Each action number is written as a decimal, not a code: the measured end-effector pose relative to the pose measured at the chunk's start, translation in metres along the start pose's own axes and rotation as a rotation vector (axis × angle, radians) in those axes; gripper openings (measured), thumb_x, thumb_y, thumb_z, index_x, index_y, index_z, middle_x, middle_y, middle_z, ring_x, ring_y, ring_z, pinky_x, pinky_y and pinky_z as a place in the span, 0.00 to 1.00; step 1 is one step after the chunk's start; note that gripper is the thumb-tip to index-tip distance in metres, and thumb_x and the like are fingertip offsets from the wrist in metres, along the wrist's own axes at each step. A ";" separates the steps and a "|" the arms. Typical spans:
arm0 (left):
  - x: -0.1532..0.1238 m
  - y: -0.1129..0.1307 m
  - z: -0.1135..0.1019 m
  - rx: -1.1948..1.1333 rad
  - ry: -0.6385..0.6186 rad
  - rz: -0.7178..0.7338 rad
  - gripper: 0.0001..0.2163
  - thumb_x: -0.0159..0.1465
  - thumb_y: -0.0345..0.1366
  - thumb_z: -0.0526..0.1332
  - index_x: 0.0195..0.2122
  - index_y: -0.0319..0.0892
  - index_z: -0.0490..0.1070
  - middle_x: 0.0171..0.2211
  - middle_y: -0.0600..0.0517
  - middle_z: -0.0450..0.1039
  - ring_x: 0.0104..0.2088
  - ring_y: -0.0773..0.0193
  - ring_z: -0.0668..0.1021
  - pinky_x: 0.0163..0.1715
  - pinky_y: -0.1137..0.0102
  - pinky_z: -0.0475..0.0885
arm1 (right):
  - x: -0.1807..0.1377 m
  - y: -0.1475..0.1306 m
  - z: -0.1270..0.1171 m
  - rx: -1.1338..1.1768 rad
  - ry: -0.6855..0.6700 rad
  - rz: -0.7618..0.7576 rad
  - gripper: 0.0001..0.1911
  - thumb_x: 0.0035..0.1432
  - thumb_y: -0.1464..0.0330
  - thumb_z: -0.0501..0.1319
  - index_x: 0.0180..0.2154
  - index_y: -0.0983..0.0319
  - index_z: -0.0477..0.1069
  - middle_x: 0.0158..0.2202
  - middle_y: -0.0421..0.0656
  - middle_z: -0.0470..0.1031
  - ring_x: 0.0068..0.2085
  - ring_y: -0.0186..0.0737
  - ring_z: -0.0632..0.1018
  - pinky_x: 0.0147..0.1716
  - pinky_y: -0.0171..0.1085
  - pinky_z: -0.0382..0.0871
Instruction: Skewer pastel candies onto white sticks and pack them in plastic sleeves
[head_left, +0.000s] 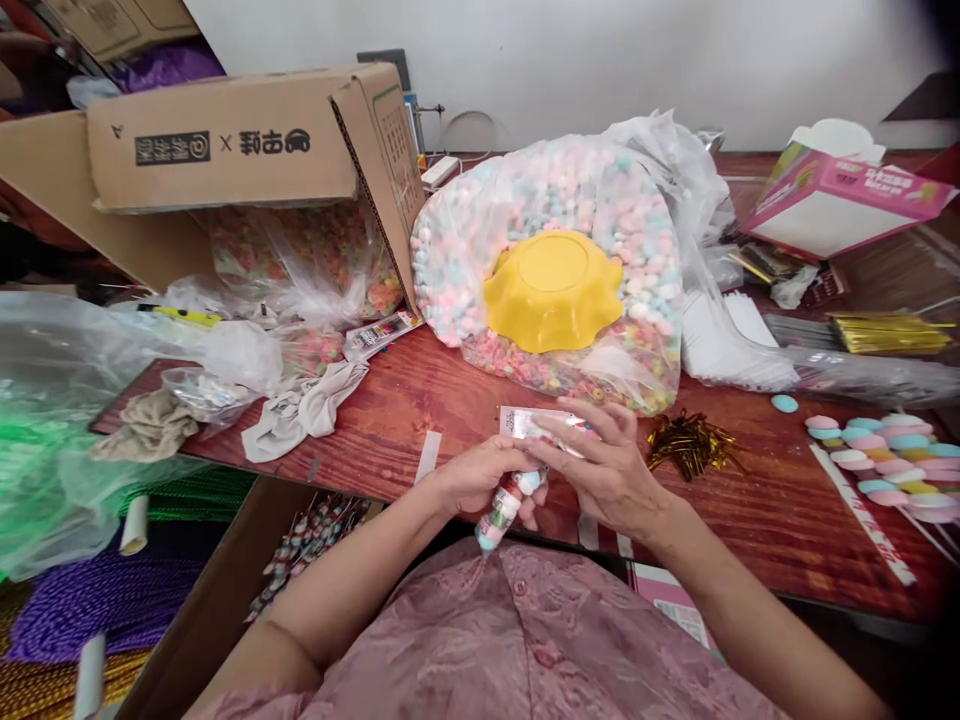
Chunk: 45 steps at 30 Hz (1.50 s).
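Item: slim clear packet (498,515), pastel pieces stacked inside. Your left hand (504,465) has its fingers curled around the upper part; the lower end juts past the near edge of the worktop (397,400), toward your shirt.
Item: printed wrapper (517,422), between your hands. Your right hand (606,470), fingers half-bent and spread, lies against it; whether it pinches it, or whether the wrapper is the packet's own top, cannot be told behind the fingers.
Hazards, as judged: should the packet be open, a loosened left grip could drop pieces into your lap; a hard squeeze could dent them if soft.
Containers:
- Large clear bag (450,250), beyond your hands: pastel marshmallows.
- Clear bag (517,370), just beyond your hands: small multicoloured pieces. Yellow bowl (555,285), upturned on the bags; a knock there could slide it.
- Cardboard box (225,140), beyond and left of your left hand: bagged multicoloured pieces.
- Carton (217,600), under your left forearm: many slim packets (311,545).
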<state>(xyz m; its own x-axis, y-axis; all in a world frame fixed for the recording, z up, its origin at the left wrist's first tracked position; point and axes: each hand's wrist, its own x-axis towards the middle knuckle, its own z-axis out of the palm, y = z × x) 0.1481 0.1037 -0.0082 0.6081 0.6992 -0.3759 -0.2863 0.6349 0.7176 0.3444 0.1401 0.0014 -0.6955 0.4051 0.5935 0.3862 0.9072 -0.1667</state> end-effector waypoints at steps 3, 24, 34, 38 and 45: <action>-0.003 0.001 -0.002 0.018 -0.146 -0.077 0.14 0.55 0.42 0.66 0.27 0.36 0.68 0.21 0.52 0.70 0.16 0.71 0.69 0.21 0.70 0.72 | -0.005 0.000 -0.009 -0.036 -0.134 -0.143 0.20 0.61 0.79 0.51 0.50 0.60 0.71 0.42 0.45 0.79 0.49 0.44 0.74 0.52 0.50 0.53; -0.011 -0.005 0.017 0.302 0.029 -0.207 0.13 0.54 0.45 0.61 0.23 0.40 0.65 0.19 0.55 0.67 0.14 0.72 0.66 0.14 0.76 0.58 | -0.032 -0.027 -0.019 0.012 -0.113 0.016 0.14 0.65 0.71 0.54 0.48 0.53 0.72 0.43 0.40 0.80 0.49 0.42 0.73 0.51 0.50 0.54; -0.021 -0.018 0.032 0.986 0.032 0.126 0.14 0.66 0.43 0.56 0.33 0.39 0.75 0.26 0.52 0.72 0.26 0.68 0.71 0.28 0.74 0.63 | -0.050 -0.050 -0.010 0.282 -0.319 0.526 0.16 0.65 0.71 0.55 0.25 0.61 0.72 0.25 0.38 0.74 0.32 0.34 0.69 0.34 0.38 0.54; -0.021 -0.030 0.040 1.205 0.129 0.363 0.15 0.68 0.38 0.53 0.28 0.40 0.75 0.27 0.51 0.71 0.28 0.67 0.70 0.32 0.72 0.62 | -0.050 -0.056 -0.010 0.377 -0.327 0.661 0.18 0.64 0.71 0.57 0.21 0.62 0.69 0.22 0.37 0.71 0.29 0.33 0.69 0.31 0.35 0.56; -0.032 -0.036 0.021 0.669 0.371 0.234 0.14 0.60 0.46 0.63 0.28 0.39 0.76 0.20 0.54 0.68 0.19 0.71 0.66 0.20 0.75 0.61 | -0.097 0.024 -0.074 -0.225 0.140 0.757 0.09 0.62 0.65 0.57 0.37 0.60 0.76 0.37 0.46 0.79 0.41 0.44 0.75 0.43 0.43 0.65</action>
<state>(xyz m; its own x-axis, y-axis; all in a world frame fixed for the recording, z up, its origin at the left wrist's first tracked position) 0.1546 0.0517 -0.0091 0.2678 0.9284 -0.2578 0.2004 0.2080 0.9574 0.4659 0.1144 -0.0021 -0.1192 0.8698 0.4789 0.8462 0.3413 -0.4093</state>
